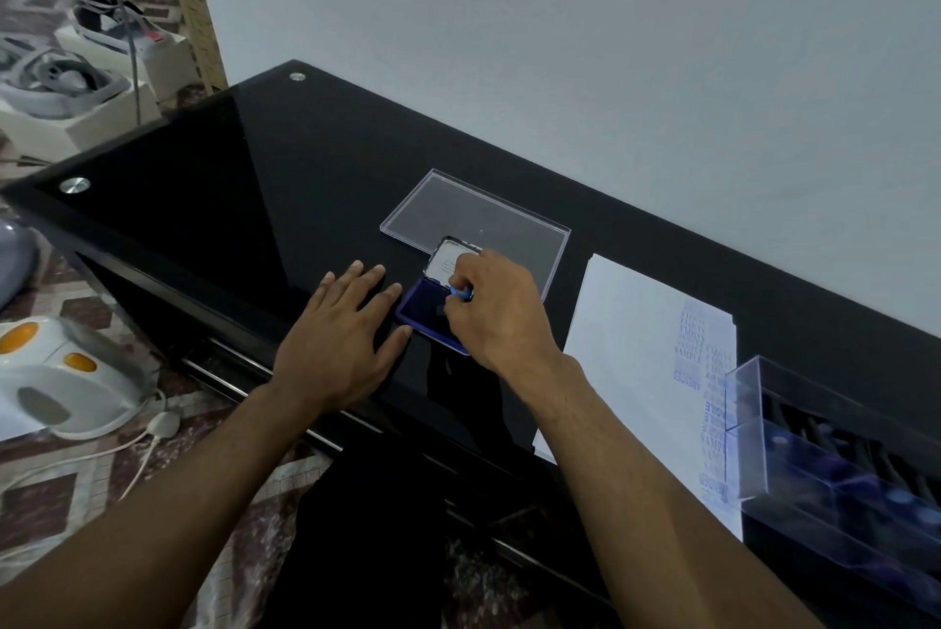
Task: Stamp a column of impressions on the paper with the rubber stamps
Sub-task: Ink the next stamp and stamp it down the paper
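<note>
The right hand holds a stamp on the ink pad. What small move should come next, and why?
Probably lift the stamp off the blue ink pad and carry it right to the paper. The right hand presses it on the pad, the left hand steadies beside it, and the column of impressions looks unfinished.

Glossy black bench [214, 180]; dark blue ink pad [425, 315]; white paper [626, 338] with blue print; light-blue stamp handle [462, 293].

The right hand [496, 308] covers most of the rubber stamp [462, 293]; only a light-blue part of its handle shows. The same hand hides the near right part of the ink pad [426, 318]. Print inside the pad lid [448, 263] is too small to read. The clear stamp box [835, 455] is cut off by the right edge; its contents are blurred. Several impressions on the paper [626, 348] are illegible.
</note>
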The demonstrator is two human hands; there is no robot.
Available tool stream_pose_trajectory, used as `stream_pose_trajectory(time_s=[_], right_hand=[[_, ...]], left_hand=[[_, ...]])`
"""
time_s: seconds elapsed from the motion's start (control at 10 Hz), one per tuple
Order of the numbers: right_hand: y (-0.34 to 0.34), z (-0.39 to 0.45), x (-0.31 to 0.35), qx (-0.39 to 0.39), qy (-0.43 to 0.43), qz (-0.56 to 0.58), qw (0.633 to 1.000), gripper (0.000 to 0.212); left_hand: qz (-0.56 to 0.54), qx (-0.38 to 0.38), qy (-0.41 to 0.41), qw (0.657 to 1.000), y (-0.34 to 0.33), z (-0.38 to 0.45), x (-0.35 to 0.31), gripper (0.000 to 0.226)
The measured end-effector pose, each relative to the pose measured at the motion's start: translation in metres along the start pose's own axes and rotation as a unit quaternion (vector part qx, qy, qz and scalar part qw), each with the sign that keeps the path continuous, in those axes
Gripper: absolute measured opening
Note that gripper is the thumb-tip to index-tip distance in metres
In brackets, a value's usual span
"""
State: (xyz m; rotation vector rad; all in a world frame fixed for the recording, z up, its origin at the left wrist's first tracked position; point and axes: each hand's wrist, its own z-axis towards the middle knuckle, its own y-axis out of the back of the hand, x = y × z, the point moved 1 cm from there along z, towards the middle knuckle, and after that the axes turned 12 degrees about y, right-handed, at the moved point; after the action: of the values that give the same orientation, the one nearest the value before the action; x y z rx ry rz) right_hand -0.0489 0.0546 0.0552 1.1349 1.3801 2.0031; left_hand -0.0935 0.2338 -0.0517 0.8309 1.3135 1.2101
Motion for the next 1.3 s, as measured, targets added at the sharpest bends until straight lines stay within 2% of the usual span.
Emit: stream_pose_trajectory(time_s=[0.2,0.4,0.6,1.3], right_hand=[[-0.0047,0.0036,-0.0014,-0.003,-0.012,-0.005,1.000,0.018],[-0.0045,0.0010,-0.0040,-0.006,-0.011,0.003,1.000,0.012],[-0.0093,-0.0005,-0.0040,-0.031,-0.013,0.000,0.999,0.014],[-0.0032,-0.0003,-0.0056,-0.005,-0.014,0.009,1.000,0.009]], left_hand=[[0.007,0.003,0.001,1.000,0.0000,0.0006,-0.0001,0.074],[0.000,0.002,-0.001,1.000,0.0013,-0.0003,-0.0005,0.072],[-0.004,0.006,-0.003,1.000,0.0023,-0.0006,-0.0012,0.069],[0.005,0.002,0.001,1.000,0.0012,-0.0006,-0.0015,0.067]])
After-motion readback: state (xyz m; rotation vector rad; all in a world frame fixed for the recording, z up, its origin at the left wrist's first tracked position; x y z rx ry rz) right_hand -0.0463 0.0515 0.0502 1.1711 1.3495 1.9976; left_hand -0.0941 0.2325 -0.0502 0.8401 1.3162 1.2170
